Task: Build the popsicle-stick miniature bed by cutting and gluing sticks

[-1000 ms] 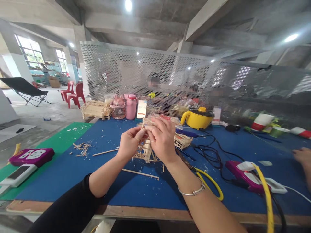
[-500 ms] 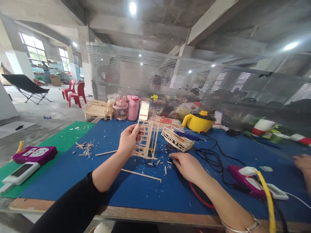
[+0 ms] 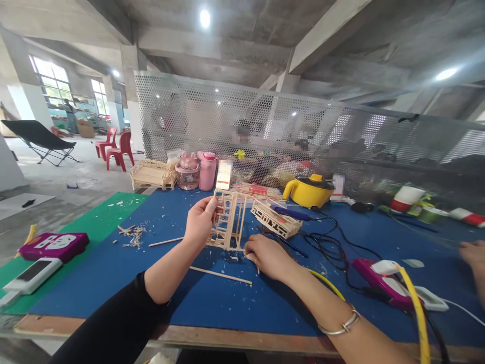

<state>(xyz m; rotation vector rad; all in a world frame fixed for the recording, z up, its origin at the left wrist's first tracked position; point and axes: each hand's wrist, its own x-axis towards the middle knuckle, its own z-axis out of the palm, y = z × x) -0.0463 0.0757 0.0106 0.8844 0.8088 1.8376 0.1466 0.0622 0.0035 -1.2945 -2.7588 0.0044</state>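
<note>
My left hand (image 3: 200,217) pinches the upper left edge of a lattice frame (image 3: 228,227) built from thin wooden sticks, which stands tilted up over the blue mat (image 3: 159,283). Close to the frame's lower right corner, my right hand (image 3: 267,255) has its fingers bent together among small wood offcuts; what they grip, if anything, is hidden. One loose wooden stick (image 3: 223,275) lies in front of the frame, and another (image 3: 165,241) to its left. Behind my right hand rests a second stick-built piece (image 3: 275,220), with a blue-handled tool (image 3: 291,212) lying across it.
A heap of short wood scraps (image 3: 132,235) lies to the left. Behind are a finished-looking stick model (image 3: 151,174), a pink bottle (image 3: 207,172) and a yellow pot (image 3: 310,192). Black cable (image 3: 326,247) and a purple power strip (image 3: 379,280) lie right; another person's hand (image 3: 473,253) shows there.
My right hand has moved left and slightly down, over the offcuts to the frame's lower right corner. My left hand keeps hold of the frame in nearly the same place.
</note>
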